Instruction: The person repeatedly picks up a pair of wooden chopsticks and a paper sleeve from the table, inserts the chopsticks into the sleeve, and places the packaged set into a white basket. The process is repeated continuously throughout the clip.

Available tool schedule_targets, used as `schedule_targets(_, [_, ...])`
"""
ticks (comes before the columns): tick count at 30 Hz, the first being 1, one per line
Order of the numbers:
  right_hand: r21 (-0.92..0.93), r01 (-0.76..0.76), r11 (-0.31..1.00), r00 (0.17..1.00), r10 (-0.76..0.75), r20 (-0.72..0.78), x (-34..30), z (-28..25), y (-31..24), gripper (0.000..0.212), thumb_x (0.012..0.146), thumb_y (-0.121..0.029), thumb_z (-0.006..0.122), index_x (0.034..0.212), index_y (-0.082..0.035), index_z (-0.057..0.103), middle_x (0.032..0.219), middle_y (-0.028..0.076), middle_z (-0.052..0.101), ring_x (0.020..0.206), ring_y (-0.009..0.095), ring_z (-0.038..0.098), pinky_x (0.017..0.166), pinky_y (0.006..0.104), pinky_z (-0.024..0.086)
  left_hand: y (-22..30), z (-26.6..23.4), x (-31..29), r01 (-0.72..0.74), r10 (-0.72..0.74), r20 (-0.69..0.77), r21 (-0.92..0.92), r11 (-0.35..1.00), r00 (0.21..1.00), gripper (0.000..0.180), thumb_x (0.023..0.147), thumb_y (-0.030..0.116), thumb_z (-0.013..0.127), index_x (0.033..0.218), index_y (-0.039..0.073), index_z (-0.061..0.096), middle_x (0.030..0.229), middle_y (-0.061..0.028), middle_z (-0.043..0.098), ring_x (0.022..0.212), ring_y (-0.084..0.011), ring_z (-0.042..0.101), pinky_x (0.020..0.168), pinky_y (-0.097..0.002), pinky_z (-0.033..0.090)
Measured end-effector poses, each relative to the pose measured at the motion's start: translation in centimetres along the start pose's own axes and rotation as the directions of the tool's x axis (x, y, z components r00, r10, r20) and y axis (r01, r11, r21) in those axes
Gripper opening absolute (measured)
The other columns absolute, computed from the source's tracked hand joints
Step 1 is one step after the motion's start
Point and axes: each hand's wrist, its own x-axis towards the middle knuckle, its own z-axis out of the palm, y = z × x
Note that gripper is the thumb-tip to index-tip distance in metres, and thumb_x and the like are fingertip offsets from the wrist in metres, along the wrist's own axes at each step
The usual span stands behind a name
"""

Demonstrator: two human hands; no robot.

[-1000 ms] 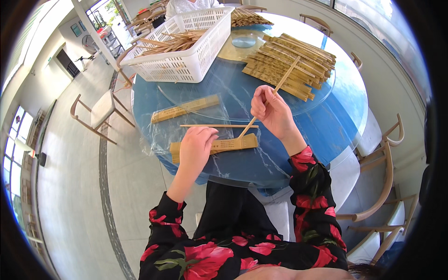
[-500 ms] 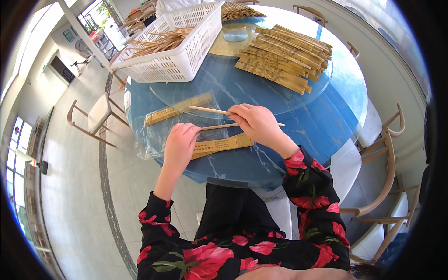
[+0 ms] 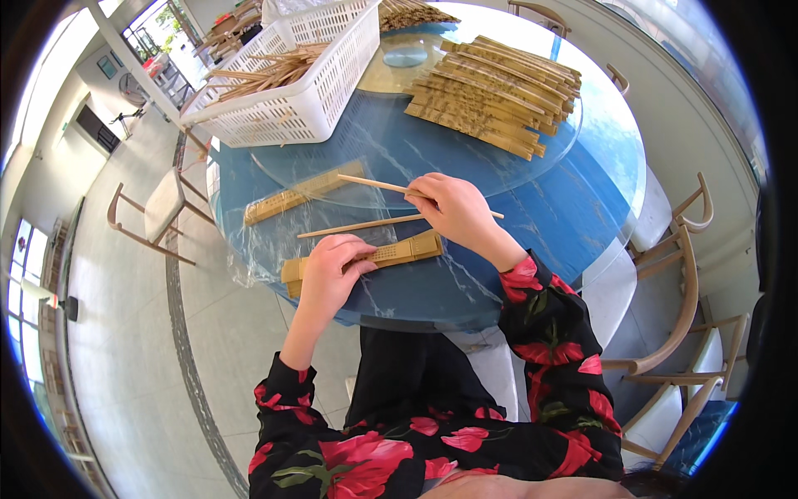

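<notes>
My right hand [image 3: 455, 209] is closed around a pair of pale wooden chopsticks. One chopstick [image 3: 370, 182] sticks out to the upper left from my fingertips; the other chopstick [image 3: 349, 227] passes beneath the hand, its end showing past the palm. In my left hand [image 3: 330, 273], thumb and fingers pinch a gold-brown printed paper sleeve [image 3: 409, 248] near the table's front edge. At least one more sleeve seems to lie under it. Beyond, another gold sleeve [image 3: 287, 202] lies on clear plastic film [image 3: 243, 264].
A white slotted basket [image 3: 312, 112] of loose chopsticks [image 3: 278, 71] stands at the back left of the round blue table [image 3: 540, 237]. A large pile of gold sleeves [image 3: 495, 96] lies at the back right, on a glass turntable. Wooden chairs [image 3: 158, 208] surround the table.
My left hand has let go of the lower chopstick's end and moved down onto the paper sleeve. My right hand keeps both chopsticks. The whole view has shifted slightly.
</notes>
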Motion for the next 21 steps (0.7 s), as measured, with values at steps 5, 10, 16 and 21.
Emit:
schedule_targets(5, [-0.035, -0.017, 0.999, 0.999, 0.016, -0.045, 0.0, -0.1, -0.3, 0.014, 0.097, -0.018, 0.066, 0.097, -0.005, 0.071, 0.092, 0.011, 0.069, 0.080, 0.035, 0.065, 0.068, 0.0425, 0.051, 0.0, -0.4, 0.2, -0.044, 0.064, -0.105, 0.180, 0.983, 0.992, 0.012, 0.086, 0.004, 0.073, 0.098, 0.003, 0.075, 0.094, -0.0088, 0.071, 0.090, -0.0299, 0.065, 0.081, -0.0388, 0.052])
schedule_targets(10, [-0.073, -0.095, 0.993, 0.993, 0.089, -0.081, 0.1, -0.4, -0.4, 0.014, 0.096, -0.017, 0.066, 0.097, -0.004, 0.070, 0.088, 0.012, 0.065, 0.076, 0.035, 0.063, 0.065, 0.0427, 0.049, 1.1, -2.9, 1.3, -0.010, 0.045, -0.338, 0.105, 0.994, 0.940, 0.009, 0.090, 0.001, 0.072, 0.097, 0.005, 0.072, 0.092, -0.0036, 0.068, 0.071, -0.0168, 0.058, 0.065, -0.0294, 0.046])
schedule_targets(16, [-0.093, -0.104, 0.990, 0.994, 0.100, -0.048, 0.4, -1.3, -0.5, 0.017, 0.096, -0.020, 0.069, 0.095, -0.004, 0.075, 0.081, 0.011, 0.063, 0.069, 0.029, 0.059, 0.062, 0.0395, 0.046, 1.3, -2.0, 2.2, -0.104, -0.487, -0.320, -0.902, 0.419, 0.813, 0.018, 0.099, 0.003, 0.068, 0.115, 0.007, 0.063, 0.095, 0.0006, 0.066, 0.068, -0.0077, 0.057, 0.058, -0.0208, 0.045])
schedule_targets(21, [0.307, -0.319, 0.897, 0.935, 0.244, 0.258, 0.4, -2.2, -0.1, 0.041, 0.105, -0.039, 0.061, 0.098, -0.002, 0.076, 0.071, 0.004, 0.069, 0.054, 0.010, 0.040, 0.051, 0.0298, 0.036, -0.6, 0.7, 1.8, -0.128, -0.583, -0.185, -0.982, 0.138, 0.791, 0.013, 0.099, 0.003, 0.068, 0.109, 0.009, 0.061, 0.093, -0.0015, 0.068, 0.073, -0.0101, 0.065, 0.062, -0.0237, 0.054])
